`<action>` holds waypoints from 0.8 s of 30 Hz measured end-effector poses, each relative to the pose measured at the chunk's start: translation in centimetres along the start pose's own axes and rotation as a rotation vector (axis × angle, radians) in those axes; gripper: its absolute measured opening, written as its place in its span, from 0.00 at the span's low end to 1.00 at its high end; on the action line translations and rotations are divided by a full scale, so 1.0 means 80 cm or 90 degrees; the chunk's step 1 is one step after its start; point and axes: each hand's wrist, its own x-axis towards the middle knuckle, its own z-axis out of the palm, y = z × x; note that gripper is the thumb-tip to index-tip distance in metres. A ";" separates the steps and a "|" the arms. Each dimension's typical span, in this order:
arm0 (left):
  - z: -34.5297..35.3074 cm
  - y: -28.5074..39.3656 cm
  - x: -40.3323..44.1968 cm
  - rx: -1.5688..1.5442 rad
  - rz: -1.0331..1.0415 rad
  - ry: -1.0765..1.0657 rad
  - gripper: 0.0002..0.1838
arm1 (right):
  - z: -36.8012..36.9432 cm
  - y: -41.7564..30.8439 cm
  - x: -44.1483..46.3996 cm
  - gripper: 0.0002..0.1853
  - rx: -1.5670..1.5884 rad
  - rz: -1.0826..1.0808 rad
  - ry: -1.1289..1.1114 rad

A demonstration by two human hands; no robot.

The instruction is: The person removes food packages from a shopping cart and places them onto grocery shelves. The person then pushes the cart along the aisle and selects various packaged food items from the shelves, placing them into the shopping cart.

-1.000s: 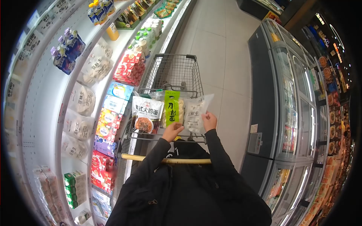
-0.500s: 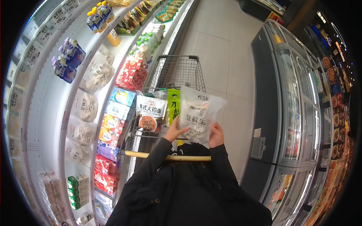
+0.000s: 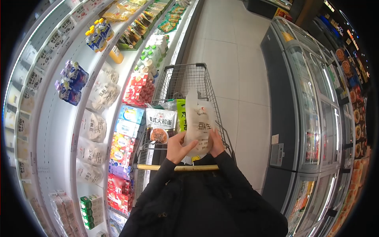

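A white translucent bag with dark characters is held upright between both hands over the near end of the shopping cart. My left hand grips its lower left side, thumb across the front. At the lower right edge is my right hand, its fingers partly behind the bag. Left of it, a green noodle packet is partly covered by the bag. Beside that stands a white and dark packet with a picture of a bowl of food. The cart's yellow handle runs below my hands.
On the left, a lit shelf holds white bags, purple bottles and red boxes. Glass-door freezers line the right side. Grey floor tiles stretch ahead between them.
The white bag has been lifted from beside the green packet and turned narrower towards me, covering part of that packet. Both hands have closed in around its lower part. The view has shifted slightly.
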 end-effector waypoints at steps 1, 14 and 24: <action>0.001 -0.005 -0.004 0.049 0.089 -0.014 0.27 | 0.001 0.000 0.003 0.24 0.119 0.075 -0.069; 0.000 0.023 -0.036 -0.168 0.129 -0.148 0.18 | 0.012 -0.005 0.019 0.28 0.252 0.113 -0.208; -0.019 -0.037 -0.004 -0.441 0.040 -0.111 0.41 | -0.010 0.039 0.034 0.27 0.057 0.085 -0.197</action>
